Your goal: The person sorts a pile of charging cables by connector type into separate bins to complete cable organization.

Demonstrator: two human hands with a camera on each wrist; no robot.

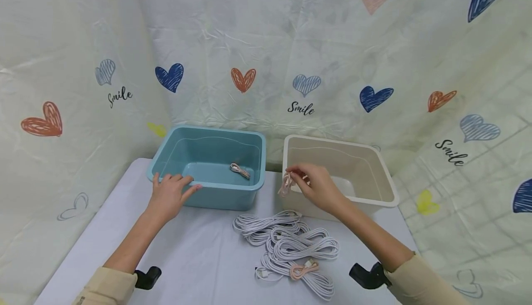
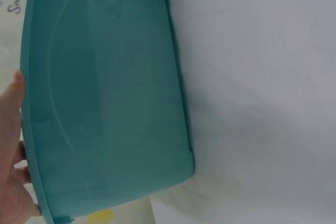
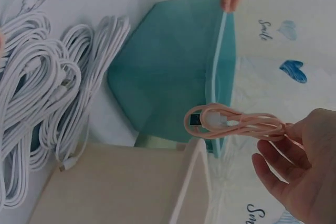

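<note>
A coiled pink USB cable [image 3: 231, 121] hangs from my right hand [image 1: 316, 185], pinched between thumb and fingertips. In the head view it is in front of the beige bin's [image 1: 384, 198] left front corner. My left hand [image 1: 168, 196] rests on the front rim of the blue bin [image 1: 226, 196], fingers spread over the edge. In the left wrist view no finger lies on that bin's outer wall. One small pink cable bundle [image 1: 239, 171] lies inside the blue bin, toward its right side.
Several coiled white cables [image 1: 305, 245] lie overlapping on the white-covered table [image 1: 187, 249] before the bins. A pink cable coil [image 1: 303, 269] sits on the nearest one. A heart-printed sheet [image 1: 266, 41] hangs behind the bins. The bins stand side by side, a narrow gap between them.
</note>
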